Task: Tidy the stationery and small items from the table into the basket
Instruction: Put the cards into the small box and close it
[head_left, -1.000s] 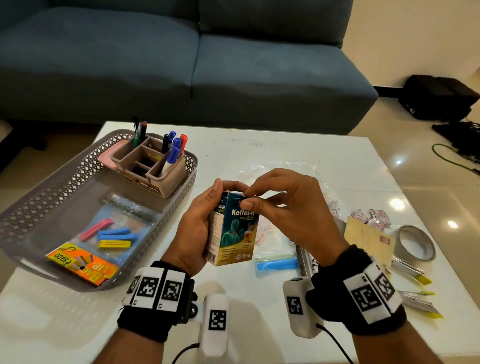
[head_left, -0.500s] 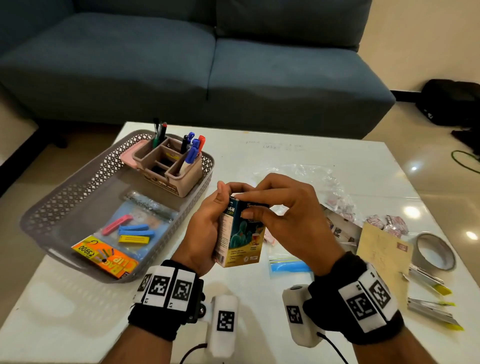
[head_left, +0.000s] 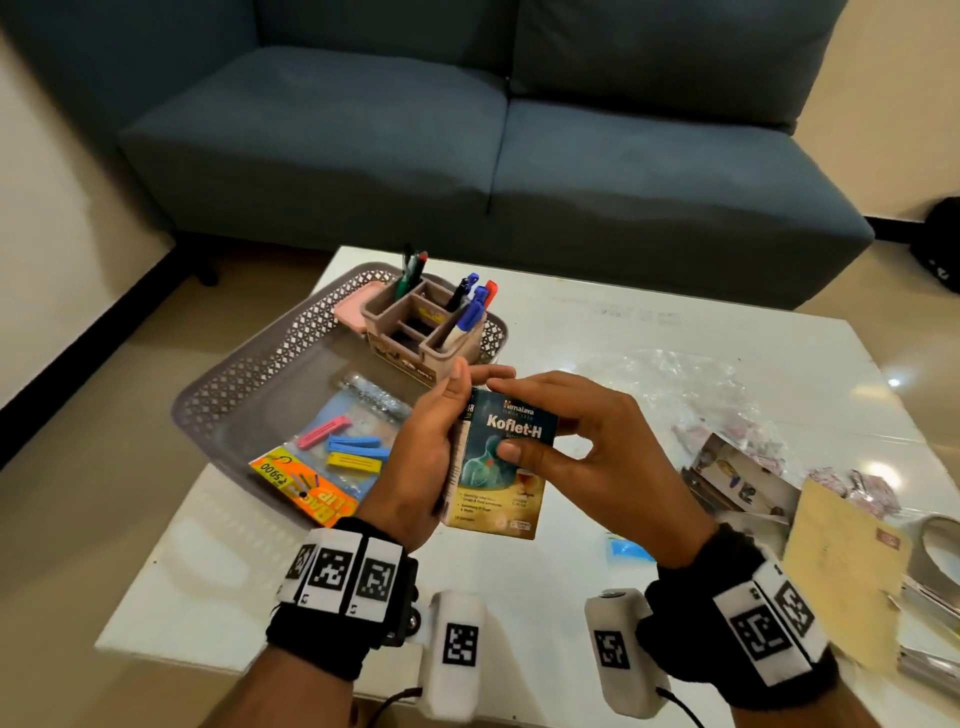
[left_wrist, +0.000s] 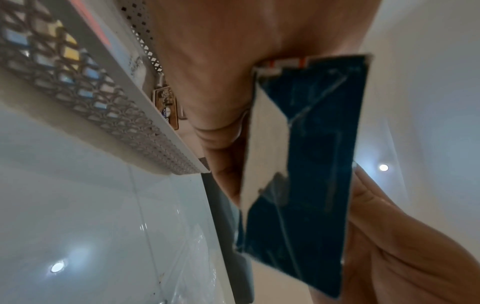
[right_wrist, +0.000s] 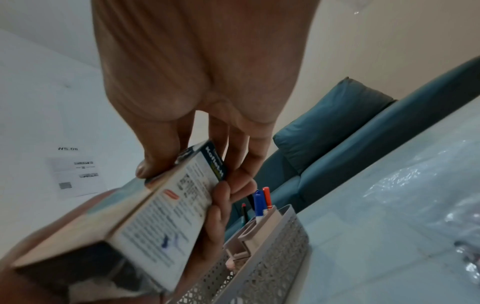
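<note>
A small Koflet-H carton (head_left: 501, 467), teal above and yellow below, is held upright above the white table (head_left: 649, 332), just right of the grey lattice basket (head_left: 244, 384). My left hand (head_left: 431, 441) grips its left side, fingers wrapped behind. My right hand (head_left: 566, 441) pinches its top right part, thumb on the front face. In the left wrist view the carton (left_wrist: 298, 174) shows its dark blue bottom flap. In the right wrist view the carton (right_wrist: 145, 222) shows its printed side, with the right thumb on top. The basket holds a pen organiser (head_left: 426, 327) and a pack of clips (head_left: 337, 452).
On the table's right lie a brown envelope (head_left: 841, 566), a tape roll (head_left: 940, 551), a clear plastic bag (head_left: 691, 384), photos (head_left: 737, 478) and small sachets (head_left: 862, 488). A blue packet (head_left: 628, 551) lies under my right wrist. A blue sofa (head_left: 467, 145) stands behind the table.
Both hands have carried the carton up and leftward toward the basket. The right hand's fingers have shifted from the carton's top flap to its upper front.
</note>
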